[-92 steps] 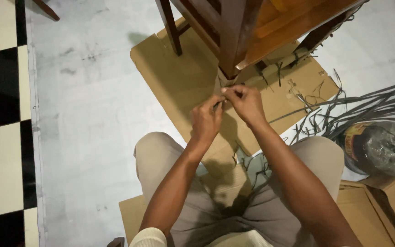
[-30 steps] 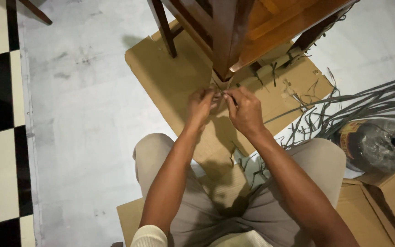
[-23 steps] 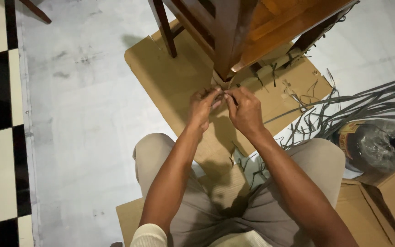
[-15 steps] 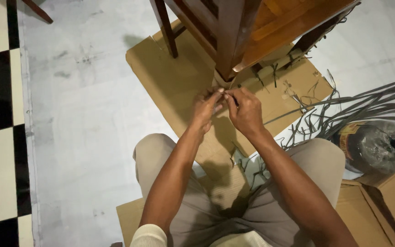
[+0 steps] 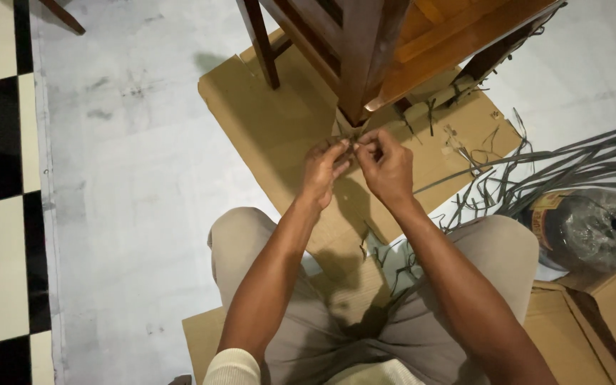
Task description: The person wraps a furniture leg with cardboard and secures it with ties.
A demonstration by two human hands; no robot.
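Pinching a thin dark strap (image 5: pixel 354 143) between the fingertips of both hands, the person works right at the foot of the chair leg (image 5: pixel 360 64). The left hand (image 5: pixel 324 173) and the right hand (image 5: pixel 388 165) meet tip to tip, each closed tight on the strap, which runs around the cardboard wrap (image 5: pixel 342 127) just above the grip. The knot itself is too small to make out, so I cannot tell whether it is drawn tight. To the right of the grip, the farther leg's cardboard padding (image 5: pixel 433 100) looks already bound with dark ties, so this binding seems partly done. Loose straps (image 5: pixel 572 160) trail further right, beside a wrapped roll (image 5: pixel 589 228), all on the cardboard sheet (image 5: pixel 272 121).
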